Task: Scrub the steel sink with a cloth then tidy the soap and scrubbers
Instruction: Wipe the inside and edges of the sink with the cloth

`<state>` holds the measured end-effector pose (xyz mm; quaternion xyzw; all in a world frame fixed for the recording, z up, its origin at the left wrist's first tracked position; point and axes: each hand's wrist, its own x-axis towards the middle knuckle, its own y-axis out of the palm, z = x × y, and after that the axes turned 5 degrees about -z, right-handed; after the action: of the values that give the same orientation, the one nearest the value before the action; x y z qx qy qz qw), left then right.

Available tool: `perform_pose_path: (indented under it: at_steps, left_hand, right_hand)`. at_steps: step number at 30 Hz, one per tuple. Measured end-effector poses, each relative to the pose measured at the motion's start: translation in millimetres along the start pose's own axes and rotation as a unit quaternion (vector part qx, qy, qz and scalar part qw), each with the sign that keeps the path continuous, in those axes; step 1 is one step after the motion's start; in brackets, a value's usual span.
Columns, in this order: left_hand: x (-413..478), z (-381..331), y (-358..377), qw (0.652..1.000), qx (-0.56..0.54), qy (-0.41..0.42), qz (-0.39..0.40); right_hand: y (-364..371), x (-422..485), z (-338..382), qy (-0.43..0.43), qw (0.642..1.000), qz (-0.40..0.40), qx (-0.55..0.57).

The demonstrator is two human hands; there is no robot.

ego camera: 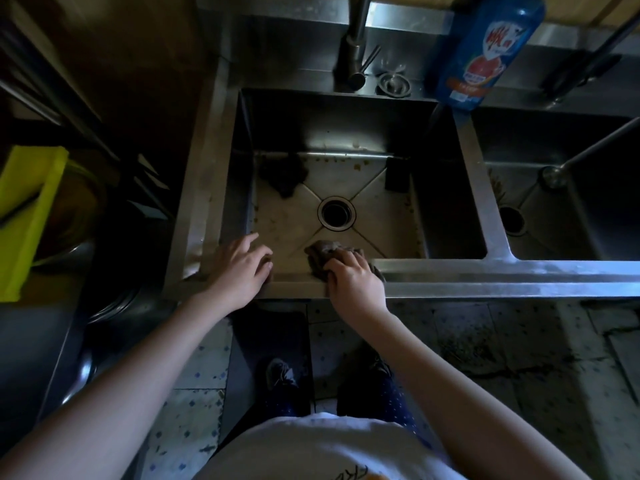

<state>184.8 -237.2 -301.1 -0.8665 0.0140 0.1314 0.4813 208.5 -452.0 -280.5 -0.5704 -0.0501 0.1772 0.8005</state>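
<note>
Scrubbing underway: right hand (353, 275) grips cloth (320, 251) nearside of drain (336, 213), left hand (239, 265) rests open; beyond drain, grime (362, 163), scrubbers (284, 173), soap bottle (485, 53) untidied.

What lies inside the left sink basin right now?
A dark scrubber back left, a dark block back right, the open drain, and a brown cloth at the near edge, gripped by the right hand, which hides part of it.

sink (446, 271): brushed steel, stained | cloth (320, 252): brown fabric | bottle (485, 50): glossy blue plastic
</note>
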Motion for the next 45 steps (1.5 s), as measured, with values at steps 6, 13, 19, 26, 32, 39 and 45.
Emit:
perform_pose_path:
  at_steps: [6,13,19,26,32,39,45]
  left_hand:
    - [-8,15,-13,1.000,0.006,-0.005,-0.016]
    - [-17,34,-17,1.000,0.006,-0.013,-0.021]
    - [-28,51,-23,0.995,0.046,-0.009,-0.089]
    - [-47,71,-36,0.988,0.080,-0.016,-0.134]
    - [-57,80,-45,0.986,0.090,-0.031,-0.135]
    - [-59,84,-49,0.984,0.073,-0.040,-0.158]
    - [-64,92,-50,0.983,0.067,-0.056,-0.164]
  right_hand:
    - [-19,-11,-43,0.057,0.998,-0.027,-0.017]
    - [-30,-26,-63,0.170,0.982,-0.066,-0.048]
    - [-10,-21,-8,0.114,0.991,-0.050,-0.049]
    - [22,-2,67,0.014,0.996,0.032,-0.086]
    - [44,9,114,-0.052,0.994,0.049,-0.077]
    - [33,6,78,-0.070,0.996,0.024,-0.048]
    - [30,2,68,-0.042,0.996,-0.001,-0.073]
